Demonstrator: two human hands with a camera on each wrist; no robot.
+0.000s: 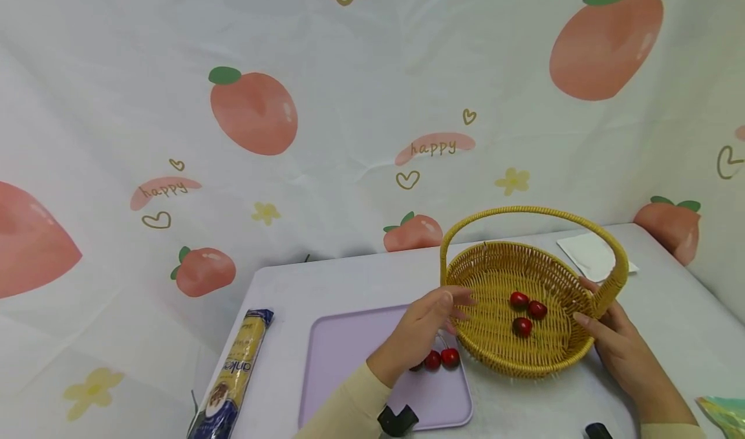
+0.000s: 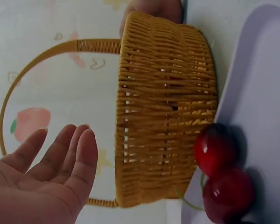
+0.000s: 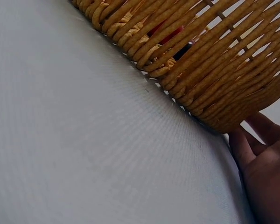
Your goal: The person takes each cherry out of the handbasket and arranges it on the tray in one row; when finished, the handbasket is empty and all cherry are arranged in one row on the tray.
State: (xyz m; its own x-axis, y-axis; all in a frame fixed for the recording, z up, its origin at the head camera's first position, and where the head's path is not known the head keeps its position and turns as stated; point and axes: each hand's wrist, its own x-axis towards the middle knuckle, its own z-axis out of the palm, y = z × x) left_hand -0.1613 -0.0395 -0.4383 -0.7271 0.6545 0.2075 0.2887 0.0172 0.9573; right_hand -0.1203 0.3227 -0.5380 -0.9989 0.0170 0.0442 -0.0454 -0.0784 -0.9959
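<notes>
A yellow-brown wicker basket with a tall arched handle stands at the right, with three red cherries on its floor. My right hand grips the basket's right side, thumb over the rim and fingers outside. In the right wrist view, the fingertips meet the lower woven wall. My left hand hovers over the tray by the basket's left rim; the left wrist view shows its fingers loosely extended, apart from the weave and holding nothing. Below it, stemmed red cherries lie on the lilac tray, partly hidden by the hand.
A yellow and blue packet lies along the table's left edge. Behind the basket is a white sheet. A green and yellow packet sits at the right. A fruit-printed cloth hangs behind the table.
</notes>
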